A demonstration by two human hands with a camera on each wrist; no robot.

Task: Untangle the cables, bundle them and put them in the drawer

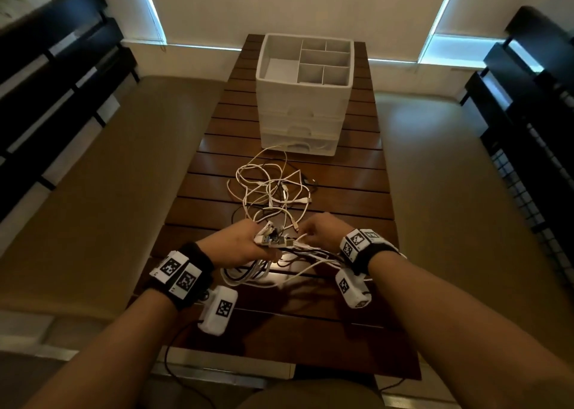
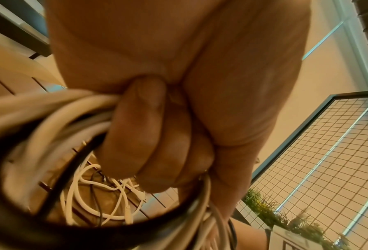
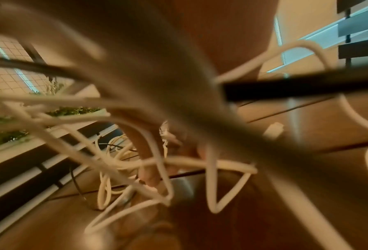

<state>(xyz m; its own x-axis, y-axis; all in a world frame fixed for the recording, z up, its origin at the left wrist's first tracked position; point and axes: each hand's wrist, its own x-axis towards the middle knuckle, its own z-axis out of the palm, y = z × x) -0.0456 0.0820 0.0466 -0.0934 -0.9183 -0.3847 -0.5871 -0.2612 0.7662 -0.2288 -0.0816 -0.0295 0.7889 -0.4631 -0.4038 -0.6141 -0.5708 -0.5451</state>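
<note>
A tangle of white and black cables (image 1: 273,191) lies on the slatted wooden table (image 1: 357,191), trailing toward me. My left hand (image 1: 245,247) grips a bunch of cable ends with plugs (image 1: 275,240); in the left wrist view its fingers (image 2: 140,128) curl round white and black cables (image 2: 57,115). My right hand (image 1: 320,231) is curled just right of the plugs and pinches a thin white cable (image 1: 306,237). The right wrist view is blurred, filled with cable loops (image 3: 179,165). A white drawer unit (image 1: 302,97) stands further back, its drawers closed.
The drawer unit's top is an open tray with dividers (image 1: 323,63). Padded benches (image 1: 93,191) flank the table on both sides, with dark slatted backs (image 1: 46,82). A thin black wire (image 1: 174,362) hangs off the near table edge from the left wrist camera.
</note>
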